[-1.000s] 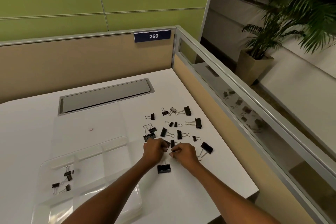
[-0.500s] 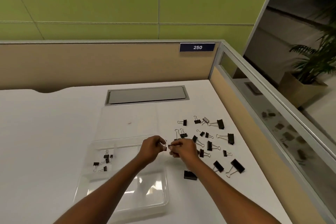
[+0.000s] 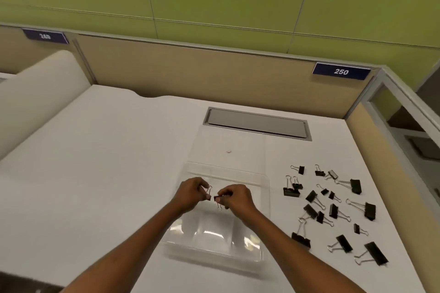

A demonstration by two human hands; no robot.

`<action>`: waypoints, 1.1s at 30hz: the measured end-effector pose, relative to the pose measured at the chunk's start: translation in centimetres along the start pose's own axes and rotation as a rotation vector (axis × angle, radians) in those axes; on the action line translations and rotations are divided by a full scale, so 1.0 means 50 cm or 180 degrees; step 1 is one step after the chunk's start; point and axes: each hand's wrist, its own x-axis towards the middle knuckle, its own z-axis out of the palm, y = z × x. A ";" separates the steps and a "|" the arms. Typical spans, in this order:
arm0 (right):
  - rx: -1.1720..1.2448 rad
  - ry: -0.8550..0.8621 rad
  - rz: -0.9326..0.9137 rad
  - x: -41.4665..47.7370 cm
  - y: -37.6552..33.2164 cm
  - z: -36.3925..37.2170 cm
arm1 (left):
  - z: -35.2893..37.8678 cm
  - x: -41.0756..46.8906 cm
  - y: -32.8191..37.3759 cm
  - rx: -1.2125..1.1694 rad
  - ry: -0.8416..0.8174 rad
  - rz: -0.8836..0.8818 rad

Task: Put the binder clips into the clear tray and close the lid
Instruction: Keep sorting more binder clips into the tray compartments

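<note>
The clear tray lies on the white desk, its clear lid folded open flat behind it. Both my hands hover over the tray's far compartments. My left hand pinches a small black binder clip by its wire handles. My right hand pinches another small black binder clip, and the two clips almost touch. Several black binder clips of mixed sizes lie scattered on the desk right of the tray. My arms hide the tray's left part.
A grey cable hatch is set into the desk behind the lid. Tan partition walls border the desk at the back and right, with a glass strip on the right. A white rounded desk divider rises at the far left.
Both hands lifted a clip each from the pile and carried them left over the tray. My view swung left, so the loose clips now sit at the right.
</note>
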 end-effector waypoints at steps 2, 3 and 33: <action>-0.0185 -0.0132 -0.0061 0.001 -0.012 0.038 | -0.021 -0.019 -0.029 0.0115 0.0115 0.0002; -0.0280 -0.0200 -0.0104 0.001 -0.018 0.057 | -0.031 -0.030 -0.042 0.0255 0.0187 0.0047; -0.0986 -0.0019 -0.0770 -0.015 -0.011 0.113 | -0.029 -0.030 -0.090 0.2457 0.0459 0.1369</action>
